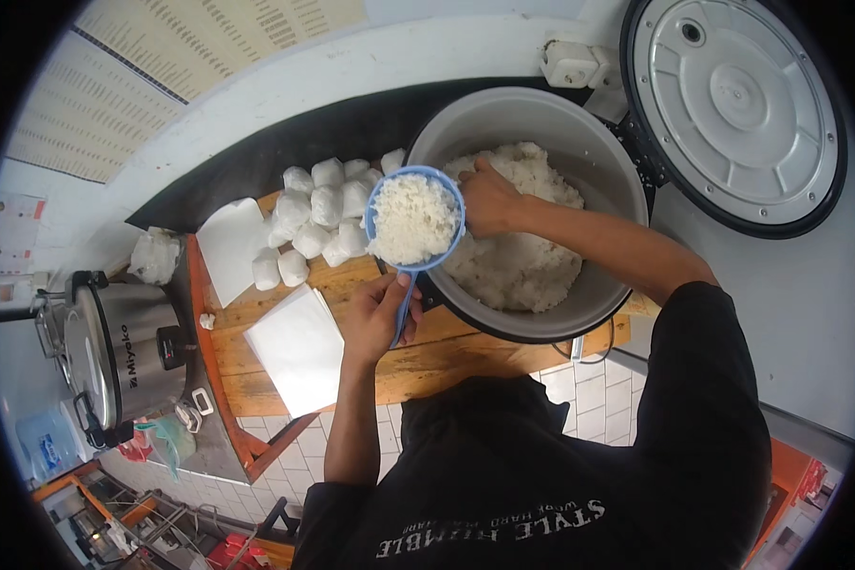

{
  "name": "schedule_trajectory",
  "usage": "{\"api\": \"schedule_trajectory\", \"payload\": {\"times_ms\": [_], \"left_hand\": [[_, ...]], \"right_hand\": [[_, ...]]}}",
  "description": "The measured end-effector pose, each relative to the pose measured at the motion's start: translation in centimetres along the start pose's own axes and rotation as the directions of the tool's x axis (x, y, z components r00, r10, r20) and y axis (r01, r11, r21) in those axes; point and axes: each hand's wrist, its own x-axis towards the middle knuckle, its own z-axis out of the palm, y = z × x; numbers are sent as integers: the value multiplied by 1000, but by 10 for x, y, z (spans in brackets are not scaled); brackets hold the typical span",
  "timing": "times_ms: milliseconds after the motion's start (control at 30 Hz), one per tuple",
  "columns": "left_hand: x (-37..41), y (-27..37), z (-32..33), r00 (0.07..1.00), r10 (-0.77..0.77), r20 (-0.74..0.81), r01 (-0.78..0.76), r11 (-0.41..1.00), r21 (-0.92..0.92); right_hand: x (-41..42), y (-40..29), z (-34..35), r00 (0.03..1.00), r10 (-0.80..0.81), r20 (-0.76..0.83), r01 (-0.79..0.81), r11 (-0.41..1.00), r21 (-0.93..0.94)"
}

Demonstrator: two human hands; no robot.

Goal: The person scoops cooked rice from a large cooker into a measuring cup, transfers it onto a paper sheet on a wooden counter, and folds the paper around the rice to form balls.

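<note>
My left hand [377, 317] grips the handle of a blue plastic scoop [413, 269]. Cooked white rice [415, 217] is heaped in the scoop, which is at the left rim of a large rice cooker pot [541, 324]. Inside that pot lies more cooked rice [516, 274]. My right hand [490, 201] reaches over this rice, close to the scoop's right edge. Its fingers are curled and partly hidden, so whether they hold anything does not show. Left of the scoop sit several white wrapped portions [326, 205], piled together. Nearer to me lies a stack of white paper sheets [301, 356].
The cooker's round lid [737, 92] stands raised at the right. Another white sheet [231, 246] lies on the wooden table [406, 374]. At the left is a Miyoko cooker [139, 349] with its lid down. Wall sockets [571, 65] sit behind the pot.
</note>
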Motion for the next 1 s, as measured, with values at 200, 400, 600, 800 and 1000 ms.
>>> {"api": "schedule_trajectory", "payload": {"times_ms": [200, 400, 600, 800, 1000], "left_hand": [[2, 1, -1, 1000, 1, -2, -1, 1000, 10], [2, 2, -1, 1000, 1, -17, -1, 1000, 8], [-1, 2, 2, 999, 8, -38, -7, 1000, 19], [-1, 3, 3, 999, 12, -50, -10, 999, 33], [-4, 2, 3, 996, 14, -88, -9, 999, 49]], "right_hand": [[-10, 17, -1, 992, -83, -99, 95, 988, 125], [-11, 23, -8, 967, -142, -213, 184, 964, 193], [-17, 34, -11, 959, -129, -251, 206, 928, 311], [-47, 50, -38, 984, -105, -142, 156, 895, 418], [-110, 68, -95, 966, -124, -226, 161, 975, 153]]}}
